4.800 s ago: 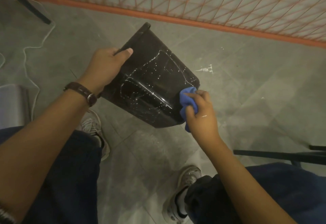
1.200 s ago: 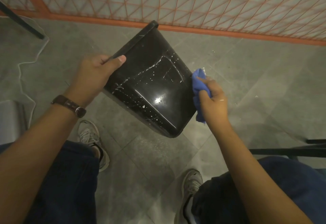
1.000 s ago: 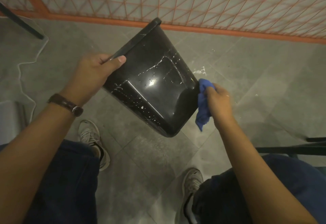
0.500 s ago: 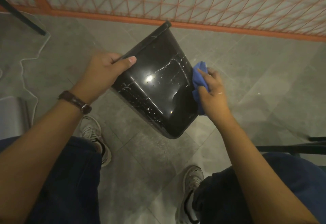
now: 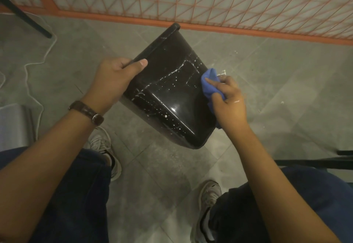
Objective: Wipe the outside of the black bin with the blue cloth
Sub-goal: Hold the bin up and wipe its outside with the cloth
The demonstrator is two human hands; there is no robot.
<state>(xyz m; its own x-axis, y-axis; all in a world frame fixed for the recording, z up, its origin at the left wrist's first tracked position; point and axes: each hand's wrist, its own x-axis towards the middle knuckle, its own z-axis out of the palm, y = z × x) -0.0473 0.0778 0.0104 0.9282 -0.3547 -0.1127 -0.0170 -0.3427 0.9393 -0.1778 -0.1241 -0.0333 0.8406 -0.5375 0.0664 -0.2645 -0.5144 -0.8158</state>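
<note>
The black bin (image 5: pixel 172 93) is held tilted above the floor, its base toward me and its rim pointing up and away. White streaks and droplets speckle its glossy side. My left hand (image 5: pixel 114 82) grips the rim at the bin's left, thumb lying over the outer wall. My right hand (image 5: pixel 227 99) holds the bunched blue cloth (image 5: pixel 210 84) and presses it against the bin's right edge, about halfway up. Part of the cloth hangs below my palm.
An orange lattice fence (image 5: pixel 210 7) runs across the back. A white cable (image 5: pixel 34 66) snakes over the grey tiled floor at left, near a dark slanting leg (image 5: pixel 24 17). A metal seat edge (image 5: pixel 13 124) is at left, dark bars (image 5: pixel 315 162) at right. My shoes stand below.
My right hand has kept sliding the cloth up and down the bin's right edge. Since half a second ago it has moved slightly down. My left hand keeps its hold on the rim.
</note>
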